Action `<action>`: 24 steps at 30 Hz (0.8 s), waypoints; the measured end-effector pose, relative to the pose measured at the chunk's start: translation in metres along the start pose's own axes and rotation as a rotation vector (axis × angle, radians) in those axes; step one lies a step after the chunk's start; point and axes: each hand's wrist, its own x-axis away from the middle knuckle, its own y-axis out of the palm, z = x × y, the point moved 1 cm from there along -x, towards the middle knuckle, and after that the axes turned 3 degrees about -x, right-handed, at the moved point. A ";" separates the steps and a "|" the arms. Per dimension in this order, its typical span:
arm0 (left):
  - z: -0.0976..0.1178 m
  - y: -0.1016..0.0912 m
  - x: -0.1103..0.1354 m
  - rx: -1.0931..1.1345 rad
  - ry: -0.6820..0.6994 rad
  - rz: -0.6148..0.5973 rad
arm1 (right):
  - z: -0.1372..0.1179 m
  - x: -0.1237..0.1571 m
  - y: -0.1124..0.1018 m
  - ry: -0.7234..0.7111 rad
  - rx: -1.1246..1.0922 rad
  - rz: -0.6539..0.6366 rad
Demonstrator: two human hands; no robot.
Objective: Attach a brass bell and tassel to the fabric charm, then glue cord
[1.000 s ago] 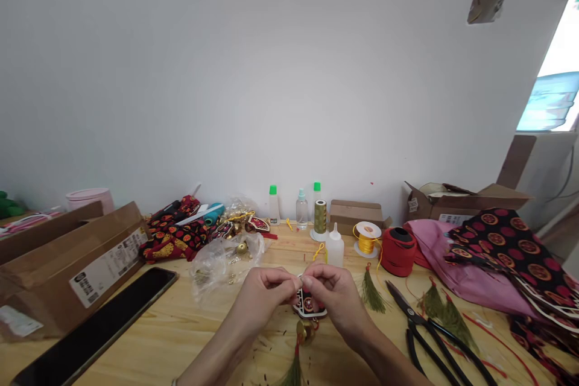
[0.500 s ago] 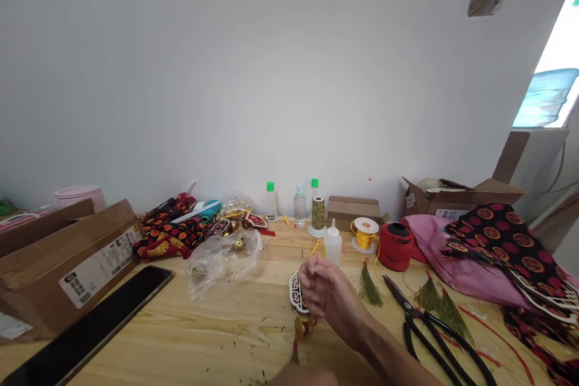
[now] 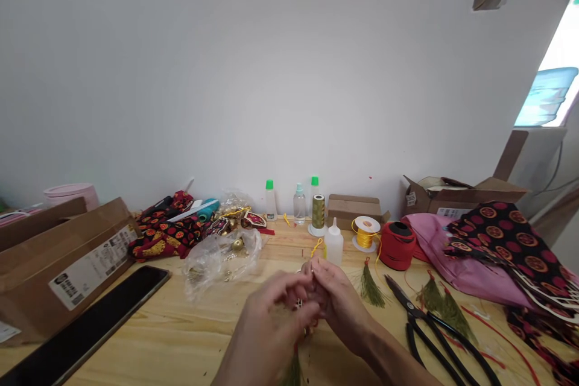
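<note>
My right hand is closed, its thumb and fingers pinched together; what they hold is too small or hidden to make out. Against its fingertips comes my left hand, curled and smeared by motion, so its grip is unclear. Mostly covered by both hands is a white-and-dark lattice ornament, only a sliver showing. Below them a green tassel with a red top lies partly hidden behind my left hand. Just beyond my right hand stands a white squeeze bottle, with a yellow cord loop beside it.
Black-handled scissors and a loose green tassel lie on the right. Behind them stand a red thread cone and a yellow cord spool. To the left are a plastic bag, a phone and a cardboard box.
My left hand has risen from the bottom edge to meet my right hand's fingertips, covering most of the ornament. My right hand stays nearly in place, still pinched.
</note>
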 end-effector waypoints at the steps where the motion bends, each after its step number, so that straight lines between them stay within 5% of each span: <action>1: -0.004 -0.007 -0.009 -0.009 -0.045 0.175 | 0.002 0.000 -0.001 -0.015 0.026 0.005; 4: -0.015 -0.019 -0.030 -0.037 0.022 0.353 | 0.005 -0.001 -0.004 -0.055 0.090 0.037; 9: -0.028 -0.026 -0.045 -0.110 0.186 0.285 | 0.004 -0.005 -0.010 -0.095 0.234 0.139; 16: -0.032 -0.039 -0.057 -0.610 0.595 0.326 | -0.008 -0.003 -0.004 -0.080 0.164 0.147; 20: -0.039 -0.038 -0.063 -0.653 0.629 0.367 | -0.011 0.000 -0.004 -0.045 0.238 0.122; 22: -0.044 -0.037 -0.065 -0.552 0.577 0.367 | -0.014 0.000 -0.010 -0.136 0.384 0.270; 24: -0.052 -0.036 -0.066 -0.394 0.455 0.367 | -0.020 0.001 -0.020 -0.348 0.489 0.551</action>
